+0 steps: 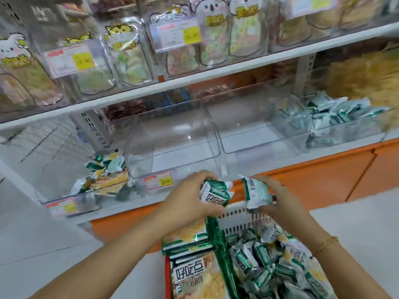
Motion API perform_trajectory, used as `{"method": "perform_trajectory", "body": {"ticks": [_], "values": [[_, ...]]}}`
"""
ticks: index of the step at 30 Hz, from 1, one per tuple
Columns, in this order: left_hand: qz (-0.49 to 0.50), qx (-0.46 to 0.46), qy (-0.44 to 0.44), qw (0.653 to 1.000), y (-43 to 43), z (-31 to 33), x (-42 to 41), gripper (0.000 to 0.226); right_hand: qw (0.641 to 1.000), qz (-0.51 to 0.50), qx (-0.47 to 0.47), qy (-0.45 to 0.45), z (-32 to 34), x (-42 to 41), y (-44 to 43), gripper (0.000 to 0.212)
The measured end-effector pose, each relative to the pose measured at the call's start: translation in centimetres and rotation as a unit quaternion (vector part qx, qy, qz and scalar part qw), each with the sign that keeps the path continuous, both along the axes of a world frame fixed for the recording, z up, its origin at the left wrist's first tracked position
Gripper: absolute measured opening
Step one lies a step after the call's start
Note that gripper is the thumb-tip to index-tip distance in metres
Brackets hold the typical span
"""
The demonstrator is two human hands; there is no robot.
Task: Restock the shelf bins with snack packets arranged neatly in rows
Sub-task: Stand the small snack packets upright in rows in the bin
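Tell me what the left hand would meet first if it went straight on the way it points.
Probably the front wall of the empty clear bin, just beyond the left hand and the snack packet it grips; depth is unclear.

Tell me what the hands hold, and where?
The left hand grips one snack packet by its left end; the right hand grips a second packet by its right edge.

好吃点 is printed on the big bag (190,275) in the white basket (237,220) and on the small packet (216,196) held by the left hand (185,199) just above the basket. Far above the basket, two yellow price tags (83,61) (191,35) read 16.80, blurred.
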State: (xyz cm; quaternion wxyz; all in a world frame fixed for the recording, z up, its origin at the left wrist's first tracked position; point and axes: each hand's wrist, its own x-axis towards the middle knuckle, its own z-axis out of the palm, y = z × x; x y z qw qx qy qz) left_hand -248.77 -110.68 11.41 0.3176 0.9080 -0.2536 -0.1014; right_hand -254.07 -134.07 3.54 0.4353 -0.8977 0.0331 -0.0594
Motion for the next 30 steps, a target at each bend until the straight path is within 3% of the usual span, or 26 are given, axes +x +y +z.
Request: {"method": "perform_trajectory", "body": {"ticks": [4,8,12,15,17,19,22,25,28,30], "values": [[-0.058,0.075,0.143,0.985,-6.7,-8.2,-2.0,0.054,0.984,-0.057,-0.087,0.145,-4.9,-2.4,-4.8,0.054],[-0.055,0.142,0.228,0.962,-10.3,-16.1,-4.6,0.08,0.928,-0.008,-0.268,0.26,-8.8,-4.6,-6.1,0.045],[-0.07,0.208,0.242,0.945,-12.1,-20.1,-6.8,0.089,0.9,0.022,-0.308,0.307,-11.0,-6.0,-5.7,0.043],[-0.076,0.199,0.223,0.951,-12.7,-19.5,-5.9,0.073,0.917,-0.021,-0.259,0.302,-11.1,-5.7,-5.4,0.053],[-0.087,0.165,0.17,0.968,-12.8,-16.5,-3.8,0.05,0.943,-0.054,-0.191,0.268,-9.5,-4.8,-5.0,0.043],[-0.087,0.136,0.106,0.981,-12.2,-11.6,-1.3,0.021,0.962,-0.077,-0.17,0.198,-7.0,-3.6,-4.4,0.016],[-0.094,0.126,-0.029,0.987,-9.7,-3.5,1.8,0.031,0.984,-0.076,-0.142,0.08,-1.4,-1.9,-3.0,0.034],[-0.098,0.087,-0.152,0.98,-4.5,2.9,2.8,0.036,0.992,-0.032,-0.097,-0.071,5.8,-0.4,-0.4,0.035],[-0.042,0.048,-0.206,0.976,2.3,6.7,3.8,0.039,0.983,0.045,-0.1,-0.144,12.0,2.0,3.7,0.028],[0.025,0.024,-0.212,0.977,7.5,7.5,5.4,0.036,0.965,0.119,-0.164,-0.168,14.8,5.0,7.3,0.024]]}}
